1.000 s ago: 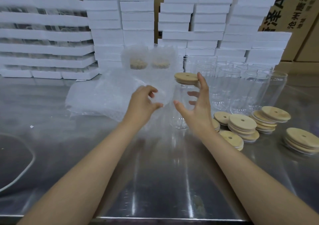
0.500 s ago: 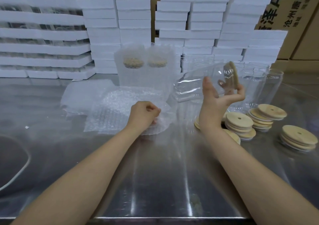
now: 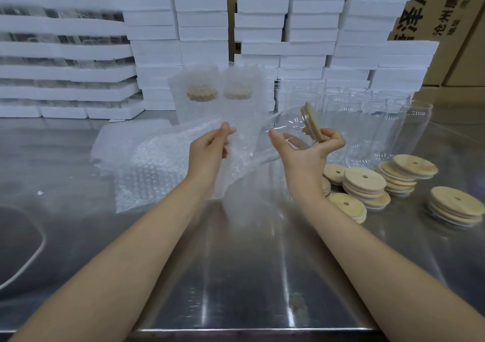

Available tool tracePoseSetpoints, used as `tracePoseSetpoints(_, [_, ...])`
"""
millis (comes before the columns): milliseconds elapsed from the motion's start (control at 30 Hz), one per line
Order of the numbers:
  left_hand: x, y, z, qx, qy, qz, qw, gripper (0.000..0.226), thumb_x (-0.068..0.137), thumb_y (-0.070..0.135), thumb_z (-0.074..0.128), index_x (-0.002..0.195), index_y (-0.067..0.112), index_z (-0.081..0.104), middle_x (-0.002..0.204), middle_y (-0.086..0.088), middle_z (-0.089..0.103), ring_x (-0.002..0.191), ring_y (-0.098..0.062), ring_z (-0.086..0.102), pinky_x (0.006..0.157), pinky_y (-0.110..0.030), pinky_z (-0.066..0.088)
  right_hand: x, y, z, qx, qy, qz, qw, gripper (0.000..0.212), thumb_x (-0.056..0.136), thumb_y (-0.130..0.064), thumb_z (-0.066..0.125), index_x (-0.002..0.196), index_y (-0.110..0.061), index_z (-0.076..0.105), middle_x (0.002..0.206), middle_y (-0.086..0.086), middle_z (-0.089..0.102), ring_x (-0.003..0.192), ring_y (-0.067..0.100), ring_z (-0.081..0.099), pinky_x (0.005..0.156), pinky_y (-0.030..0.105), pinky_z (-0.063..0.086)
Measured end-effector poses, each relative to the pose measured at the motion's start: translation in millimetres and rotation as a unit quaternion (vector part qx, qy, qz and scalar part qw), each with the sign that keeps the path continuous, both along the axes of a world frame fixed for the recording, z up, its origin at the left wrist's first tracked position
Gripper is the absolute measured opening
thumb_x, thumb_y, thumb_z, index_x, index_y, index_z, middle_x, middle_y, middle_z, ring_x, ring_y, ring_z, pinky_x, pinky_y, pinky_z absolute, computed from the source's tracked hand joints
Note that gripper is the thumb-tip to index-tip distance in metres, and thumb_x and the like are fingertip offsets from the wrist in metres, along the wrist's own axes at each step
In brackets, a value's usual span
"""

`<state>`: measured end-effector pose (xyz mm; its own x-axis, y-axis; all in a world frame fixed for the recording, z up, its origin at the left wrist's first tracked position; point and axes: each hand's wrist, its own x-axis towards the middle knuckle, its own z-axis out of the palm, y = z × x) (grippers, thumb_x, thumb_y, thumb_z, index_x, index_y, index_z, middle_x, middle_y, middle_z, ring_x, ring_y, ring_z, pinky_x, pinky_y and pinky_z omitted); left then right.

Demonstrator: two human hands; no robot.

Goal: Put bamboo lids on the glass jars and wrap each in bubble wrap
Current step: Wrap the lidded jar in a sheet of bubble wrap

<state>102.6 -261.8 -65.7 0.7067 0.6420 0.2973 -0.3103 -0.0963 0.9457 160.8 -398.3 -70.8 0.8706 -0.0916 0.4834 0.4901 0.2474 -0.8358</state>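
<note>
Lifting a sheet of bubble wrap [image 3: 236, 179] clear of the pile [image 3: 147, 168], the left hand [image 3: 210, 150] now pinches its top edge between thumb and fingers [image 3: 227, 131]; half a second ago it lay fisted on the worktop [image 3: 249, 276]. The right hand [image 3: 304, 158] holds the glass jar [image 3: 283, 129] on its side, fingers curled round it, bamboo lid [image 3: 311, 125] seated and pointing right. Lidding looks done, so wrapping comes next. Bare worktop lies open toward the near edge, while empty jars [image 3: 367, 121] and lid stacks [image 3: 364, 184] crowd the right.
</note>
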Motion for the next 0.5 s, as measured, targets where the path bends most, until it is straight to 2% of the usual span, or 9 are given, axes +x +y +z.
tracePoseSetpoints(67, [-2,-2,-2,0.115,0.006,-0.019,0.993,0.018,0.092,0.049,0.054,0.096,0.039,0.069,0.101,0.007,0.053,0.091,0.002,0.054,0.089,-0.019,0.039,2,-2,2,0.010,0.010,-0.016,1.000,0.075,0.071,-0.016,0.086,0.106,-0.019,0.019,0.130,0.014,0.034,0.097,0.019,0.069,0.088,0.027,0.055])
tracePoseSetpoints(100, [-4,0,-5,0.222,0.018,-0.018,0.975,0.025,0.087,0.054,0.057,0.108,0.042,0.064,0.115,0.009,0.046,0.110,0.001,0.047,0.099,-0.020,0.032,4,-4,2,0.013,0.017,-0.022,1.000,0.075,0.071,-0.017,0.086,0.107,-0.018,0.019,0.131,0.016,0.036,0.095,0.015,0.069,0.082,0.018,0.054])
tracePoseSetpoints(133, [-5,4,-9,0.351,0.037,-0.007,0.936,0.047,0.082,0.058,0.062,0.125,0.042,0.054,0.128,0.011,0.038,0.126,-0.003,0.035,0.108,-0.022,0.023,5,-4,2,0.014,0.024,-0.027,0.999,0.075,0.072,-0.018,0.085,0.108,-0.017,0.019,0.129,0.016,0.039,0.089,0.006,0.069,0.074,0.009,0.050])
tracePoseSetpoints(200, [-4,9,-18,0.553,0.048,0.036,0.831,0.090,0.075,0.054,0.073,0.149,0.027,0.029,0.146,0.004,0.029,0.139,-0.015,0.021,0.113,-0.026,0.009,3,-3,1,0.012,0.035,-0.035,0.999,0.073,0.073,-0.021,0.084,0.108,-0.016,0.020,0.113,0.007,0.048,0.073,-0.015,0.061,0.064,0.001,0.041])
tracePoseSetpoints(233, [-4,9,-20,0.590,0.043,0.057,0.804,0.097,0.074,0.047,0.076,0.151,0.018,0.024,0.149,-0.002,0.030,0.139,-0.018,0.021,0.113,-0.026,0.007,1,-1,-1,0.008,0.040,-0.036,0.998,0.072,0.074,-0.023,0.084,0.107,-0.015,0.020,0.102,0.000,0.049,0.070,-0.021,0.057,0.063,-0.001,0.039])
tracePoseSetpoints(333, [-2,7,-17,0.610,0.003,0.099,0.786,0.098,0.070,0.037,0.081,0.149,0.010,0.029,0.142,-0.009,0.044,0.129,-0.021,0.034,0.109,-0.027,0.017,-7,5,-5,-0.003,0.062,-0.012,0.998,0.071,0.074,-0.025,0.083,0.106,-0.016,0.021,0.090,-0.010,0.047,0.070,-0.026,0.053,0.064,-0.003,0.037])
tracePoseSetpoints(433, [-2,0,-14,0.662,-0.050,0.150,0.733,0.096,0.070,0.046,0.076,0.147,0.010,0.031,0.134,-0.010,0.053,0.119,-0.022,0.044,0.105,-0.032,0.028,-12,12,-12,-0.017,0.076,0.036,0.996,0.070,0.075,-0.027,0.083,0.106,-0.019,0.020,0.094,-0.011,0.047,0.090,-0.007,0.059,0.070,0.003,0.041])
tracePoseSetpoints(467, [-1,-3,-13,0.671,-0.066,0.154,0.723,0.094,0.071,0.047,0.074,0.146,0.010,0.030,0.132,-0.011,0.054,0.117,-0.022,0.045,0.103,-0.032,0.030,-14,14,-14,-0.022,0.082,0.049,0.995,0.070,0.075,-0.027,0.082,0.106,-0.020,0.019,0.096,-0.011,0.046,0.096,0.002,0.060,0.075,0.008,0.043])
tracePoseSetpoints(500, [-1,-8,-12,0.675,-0.080,0.152,0.718,0.093,0.071,0.045,0.073,0.145,0.010,0.029,0.132,-0.011,0.054,0.116,-0.022,0.045,0.101,-0.032,0.031,-14,15,-16,-0.025,0.087,0.059,0.994,0.068,0.076,-0.026,0.081,0.105,-0.021,0.019,0.097,-0.011,0.046,0.096,0.004,0.060,0.077,0.013,0.044])
